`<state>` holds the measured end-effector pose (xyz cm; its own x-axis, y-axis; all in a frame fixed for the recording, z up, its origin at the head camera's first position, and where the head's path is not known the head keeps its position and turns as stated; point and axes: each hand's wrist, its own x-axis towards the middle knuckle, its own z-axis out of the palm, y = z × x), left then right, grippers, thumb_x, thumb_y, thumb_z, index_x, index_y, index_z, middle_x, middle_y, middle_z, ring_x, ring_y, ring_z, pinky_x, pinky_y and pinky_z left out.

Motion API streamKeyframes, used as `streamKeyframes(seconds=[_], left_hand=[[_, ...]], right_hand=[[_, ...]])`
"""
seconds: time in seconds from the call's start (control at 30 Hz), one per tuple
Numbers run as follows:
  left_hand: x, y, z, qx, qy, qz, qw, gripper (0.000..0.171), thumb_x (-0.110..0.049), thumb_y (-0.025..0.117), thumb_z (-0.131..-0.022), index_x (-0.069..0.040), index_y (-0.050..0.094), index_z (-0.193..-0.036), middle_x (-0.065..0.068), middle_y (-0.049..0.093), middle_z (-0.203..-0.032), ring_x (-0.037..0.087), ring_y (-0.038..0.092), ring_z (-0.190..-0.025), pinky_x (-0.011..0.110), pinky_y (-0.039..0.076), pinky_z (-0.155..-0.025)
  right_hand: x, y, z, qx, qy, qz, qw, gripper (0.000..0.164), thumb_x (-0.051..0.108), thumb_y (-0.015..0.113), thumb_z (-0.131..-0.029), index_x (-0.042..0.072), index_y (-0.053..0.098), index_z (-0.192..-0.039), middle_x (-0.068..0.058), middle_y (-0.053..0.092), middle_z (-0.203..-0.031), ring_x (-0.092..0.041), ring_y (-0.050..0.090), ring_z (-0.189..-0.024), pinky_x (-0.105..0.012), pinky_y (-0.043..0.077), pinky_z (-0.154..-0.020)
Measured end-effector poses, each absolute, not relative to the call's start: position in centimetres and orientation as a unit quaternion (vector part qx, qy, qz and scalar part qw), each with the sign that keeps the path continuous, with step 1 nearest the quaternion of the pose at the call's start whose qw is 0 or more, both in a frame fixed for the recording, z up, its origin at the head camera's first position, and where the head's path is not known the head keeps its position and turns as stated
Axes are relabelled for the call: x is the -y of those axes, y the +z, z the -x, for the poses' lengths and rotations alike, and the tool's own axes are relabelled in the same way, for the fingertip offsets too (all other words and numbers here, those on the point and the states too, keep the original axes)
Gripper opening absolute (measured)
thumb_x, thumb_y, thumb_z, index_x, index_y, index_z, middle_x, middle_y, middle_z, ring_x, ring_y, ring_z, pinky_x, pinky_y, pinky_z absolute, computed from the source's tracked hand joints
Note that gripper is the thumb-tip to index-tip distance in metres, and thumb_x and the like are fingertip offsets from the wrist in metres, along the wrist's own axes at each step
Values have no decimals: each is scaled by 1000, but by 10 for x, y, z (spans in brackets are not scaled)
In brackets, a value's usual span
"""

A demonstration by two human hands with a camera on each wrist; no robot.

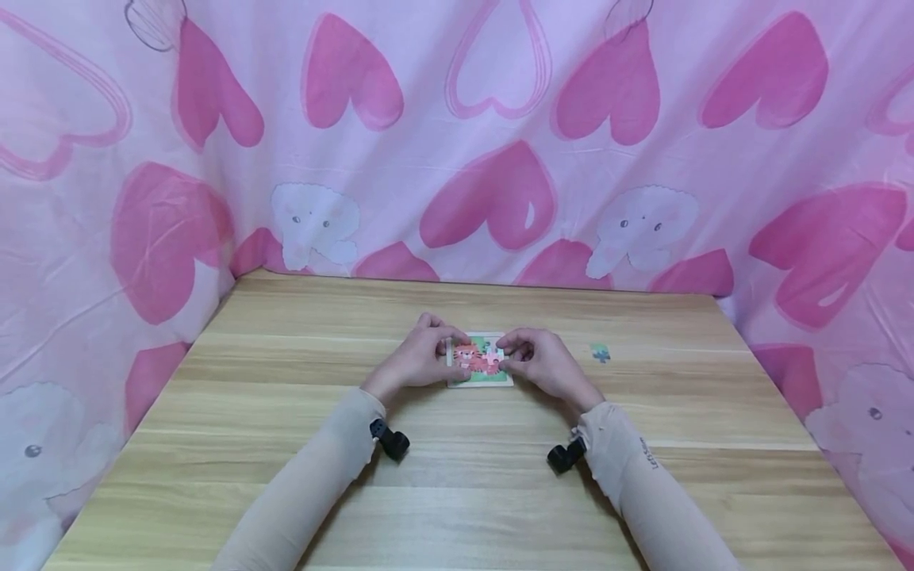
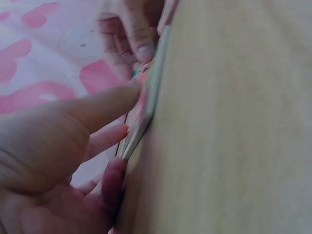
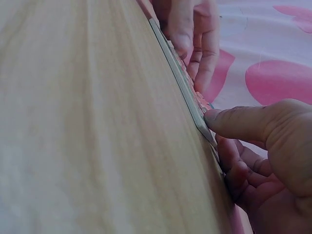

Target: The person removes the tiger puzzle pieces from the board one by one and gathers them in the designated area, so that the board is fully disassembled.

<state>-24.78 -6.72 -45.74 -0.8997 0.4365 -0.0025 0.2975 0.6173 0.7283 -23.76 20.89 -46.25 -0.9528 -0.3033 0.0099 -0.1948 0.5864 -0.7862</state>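
A small jigsaw puzzle [image 1: 480, 380] in a pale-edged tray lies on the table, showing an orange-red animal on green. My left hand [image 1: 420, 355] holds the tray at its left side, thumb over the near part and index finger toward the far edge. From the right, my right hand [image 1: 546, 361] pinches a pink puzzle piece [image 1: 493, 358] between thumb and fingers, over the right part of the picture. In the left wrist view, the thumb [image 2: 112, 105] lies across the puzzle's surface. The right wrist view has the thumb [image 3: 239, 122] right at the tray's corner.
A loose blue-green puzzle piece [image 1: 601, 354] lies on the wooden table [image 1: 457, 492], right of my right hand. A pink curtain [image 1: 485, 190] with hearts encloses the table's back and sides. Each wrist carries a small black camera [image 1: 390, 441].
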Motion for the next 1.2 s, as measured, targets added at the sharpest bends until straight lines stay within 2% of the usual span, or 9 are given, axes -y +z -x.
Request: streamKeyframes(seconds=[0.17,0.3,0.63,0.83,1.03,1.2], left_hand=[[74,-455,250,-892,380,-222,104,80,-30,103,-82,-14,65,-150,9,49,-125,22,51,-107,40,46,-96],[75,-454,250,-895,372,-228,98,84,-32,104,-80,-9,64,-150,8,50,-123,21,51,-108,39,45,-98],[74,-456,250,-895,382,-209,102,72,-31,104,-80,-17,71,-142,7,49,-126,22,51,-108,40,44,-97],[75,-457,249,-891,390,-208,107,71,-30,104,-80,-18,71,-142,6,48,-125,21,51,-108,41,44,-98],[75,-456,249,-889,396,-206,102,71,-28,105,-79,-16,72,-141,5,48,-125,22,51,-109,41,44,-100],[75,-455,248,-888,399,-200,109,72,-27,105,-79,-17,72,-142,5,48,-126,22,51,-111,43,44,-102]], right_hand=[[-210,-463,238,-887,-433,148,61,23,8,86,-98,13,82,-120,-2,76,-110,-20,70,-96,-33,61,-85],[-211,-464,238,-886,-435,149,60,23,8,86,-98,12,82,-120,-2,75,-108,-20,69,-96,-32,60,-84],[-212,-465,238,-881,-446,146,56,22,6,85,-98,12,82,-119,-3,75,-107,-21,70,-95,-30,61,-83],[-216,-464,240,-873,-459,147,75,24,10,87,-98,13,81,-122,-4,76,-109,-22,70,-96,-28,60,-83],[-224,-450,241,-877,-454,144,71,29,14,87,-98,15,81,-127,-5,76,-106,-26,68,-94,-28,58,-74],[-238,-433,237,-881,-454,121,62,29,16,85,-101,18,80,-130,-5,75,-111,-27,67,-99,-29,58,-80]])
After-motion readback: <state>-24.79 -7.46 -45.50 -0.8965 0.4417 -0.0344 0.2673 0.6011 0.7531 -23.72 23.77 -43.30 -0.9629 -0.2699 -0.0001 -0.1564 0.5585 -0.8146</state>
